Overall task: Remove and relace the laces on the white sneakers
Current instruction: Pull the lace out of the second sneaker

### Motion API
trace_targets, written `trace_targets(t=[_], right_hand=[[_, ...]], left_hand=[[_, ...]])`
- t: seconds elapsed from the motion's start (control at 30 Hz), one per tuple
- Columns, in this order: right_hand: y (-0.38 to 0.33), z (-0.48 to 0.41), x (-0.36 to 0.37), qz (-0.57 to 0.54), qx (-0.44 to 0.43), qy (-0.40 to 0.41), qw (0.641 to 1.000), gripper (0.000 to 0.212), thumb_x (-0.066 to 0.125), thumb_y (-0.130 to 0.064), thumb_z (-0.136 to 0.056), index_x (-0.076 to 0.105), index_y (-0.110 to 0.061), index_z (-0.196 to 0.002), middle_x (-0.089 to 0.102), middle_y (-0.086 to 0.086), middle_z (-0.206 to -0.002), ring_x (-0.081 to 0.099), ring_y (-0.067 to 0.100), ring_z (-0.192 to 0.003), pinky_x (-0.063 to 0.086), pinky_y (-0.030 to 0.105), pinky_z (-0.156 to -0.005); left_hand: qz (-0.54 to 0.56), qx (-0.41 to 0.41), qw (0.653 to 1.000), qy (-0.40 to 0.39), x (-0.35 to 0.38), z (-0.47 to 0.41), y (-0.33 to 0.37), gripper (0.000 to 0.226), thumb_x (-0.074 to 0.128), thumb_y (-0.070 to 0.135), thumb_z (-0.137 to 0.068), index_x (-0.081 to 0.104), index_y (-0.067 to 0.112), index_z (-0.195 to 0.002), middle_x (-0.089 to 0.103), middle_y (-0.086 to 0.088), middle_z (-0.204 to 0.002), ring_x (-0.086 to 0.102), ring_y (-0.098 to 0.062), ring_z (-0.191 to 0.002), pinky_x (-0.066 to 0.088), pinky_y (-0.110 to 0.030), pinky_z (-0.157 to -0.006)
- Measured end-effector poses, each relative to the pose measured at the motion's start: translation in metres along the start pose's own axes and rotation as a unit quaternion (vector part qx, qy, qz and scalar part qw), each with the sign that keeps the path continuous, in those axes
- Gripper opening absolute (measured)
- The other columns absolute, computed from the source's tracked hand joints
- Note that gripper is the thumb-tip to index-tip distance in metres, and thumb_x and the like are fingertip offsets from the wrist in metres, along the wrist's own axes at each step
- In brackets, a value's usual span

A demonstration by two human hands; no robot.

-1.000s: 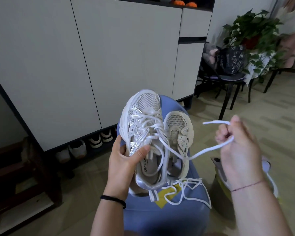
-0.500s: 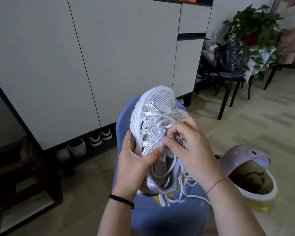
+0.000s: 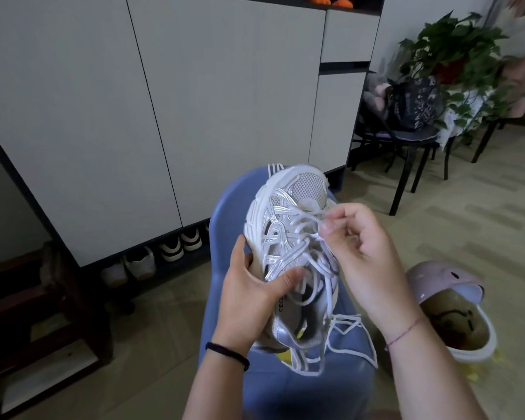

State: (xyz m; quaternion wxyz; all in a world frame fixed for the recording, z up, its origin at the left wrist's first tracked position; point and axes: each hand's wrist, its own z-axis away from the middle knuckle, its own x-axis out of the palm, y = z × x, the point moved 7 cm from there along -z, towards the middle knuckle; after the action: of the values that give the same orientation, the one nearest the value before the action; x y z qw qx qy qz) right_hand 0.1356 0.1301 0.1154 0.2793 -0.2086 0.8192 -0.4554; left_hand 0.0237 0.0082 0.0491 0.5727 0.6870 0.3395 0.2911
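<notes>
We held the sneaker [image 3: 288,207] toe-up over the rounded blue stool [image 3: 225,213]: white mesh toe, glossy silver overlays, chunky ridged sole. Our left hand [image 3: 249,301] gripped its side, thumb pressed across the collar. Our right hand [image 3: 364,259] pinched a round white lace [image 3: 302,220] at the toe-end crossings between thumb and forefinger, other fingers curled.

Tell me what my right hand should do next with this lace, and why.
Probably draw the lace up and away to slacken that crossing: your right hand pinches it near the toe end, and your left hand steadies the sneaker.
</notes>
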Motion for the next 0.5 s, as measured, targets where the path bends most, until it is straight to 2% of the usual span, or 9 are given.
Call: trace_targets(t=[0.07,0.13,0.2,0.27,0.37,0.43,0.5], right_hand=[[-0.007,0.001,0.004,0.111,-0.060,-0.011,0.992,0.028,0.058,-0.057,-0.083,0.057,-0.029,-0.088,0.054,-0.013,-0.085,0.051,0.004,-0.084,0.038,0.015,-0.076],[-0.010,0.001,0.010,0.180,-0.095,-0.018,0.979,0.038,0.055,-0.067,-0.075,0.055,-0.029,-0.075,0.050,-0.013,-0.084,0.051,0.008,-0.087,0.040,0.026,-0.082],[-0.009,0.001,0.012,0.229,-0.102,-0.011,0.968,0.043,0.053,-0.072,-0.071,0.051,-0.029,-0.065,0.048,-0.012,-0.080,0.050,0.010,-0.083,0.042,0.037,-0.083],[-0.006,0.000,0.013,0.262,-0.103,-0.010,0.960,0.040,0.051,-0.070,-0.071,0.048,-0.031,-0.062,0.047,-0.011,-0.078,0.049,0.011,-0.079,0.043,0.042,-0.082],[0.000,-0.002,0.017,0.237,-0.090,-0.051,0.966,0.033,0.058,-0.058,-0.076,0.054,-0.028,-0.064,0.048,-0.010,-0.078,0.049,0.009,-0.077,0.043,0.038,-0.080],[0.002,-0.001,0.018,0.196,-0.085,-0.080,0.974,0.025,0.065,-0.039,-0.085,0.060,-0.020,-0.069,0.050,-0.007,-0.078,0.050,0.009,-0.075,0.041,0.030,-0.075],[0.001,0.001,0.015,0.080,-0.054,-0.100,0.990,0.020,0.064,-0.033,-0.089,0.063,-0.019,-0.074,0.052,-0.008,-0.075,0.049,0.006,-0.071,0.039,0.023,-0.070]], left_hand=[[-0.007,0.006,1.000,0.006,-0.002,0.001,0.003,0.079,0.092,0.032,-0.058,0.052,0.033,-0.126,0.070,0.015,-0.110,0.067,-0.004,-0.102,0.055,-0.027,-0.087],[-0.008,0.014,1.000,0.011,-0.003,0.003,0.007,0.067,0.089,0.023,-0.065,0.053,0.037,-0.120,0.070,0.019,-0.108,0.067,-0.001,-0.099,0.055,-0.020,-0.080],[-0.009,0.019,1.000,0.016,-0.003,0.004,0.010,0.063,0.088,0.024,-0.067,0.053,0.040,-0.116,0.070,0.020,-0.107,0.066,0.002,-0.098,0.052,-0.014,-0.076],[-0.006,0.020,1.000,0.018,-0.003,0.004,0.010,0.069,0.090,0.030,-0.063,0.052,0.039,-0.119,0.071,0.017,-0.108,0.067,-0.001,-0.099,0.052,-0.016,-0.076],[-0.010,0.018,1.000,0.019,-0.004,0.005,0.010,0.071,0.088,0.040,-0.056,0.051,0.046,-0.117,0.071,0.017,-0.108,0.068,-0.003,-0.099,0.053,-0.021,-0.079],[-0.009,0.018,1.000,0.020,-0.005,0.005,0.010,0.071,0.093,0.040,-0.054,0.051,0.050,-0.110,0.070,0.021,-0.106,0.067,0.000,-0.098,0.053,-0.017,-0.076],[0.003,0.011,1.000,0.021,-0.006,0.004,0.008,0.071,0.094,0.040,-0.052,0.051,0.049,-0.108,0.070,0.023,-0.105,0.066,0.001,-0.099,0.052,-0.015,-0.077]])
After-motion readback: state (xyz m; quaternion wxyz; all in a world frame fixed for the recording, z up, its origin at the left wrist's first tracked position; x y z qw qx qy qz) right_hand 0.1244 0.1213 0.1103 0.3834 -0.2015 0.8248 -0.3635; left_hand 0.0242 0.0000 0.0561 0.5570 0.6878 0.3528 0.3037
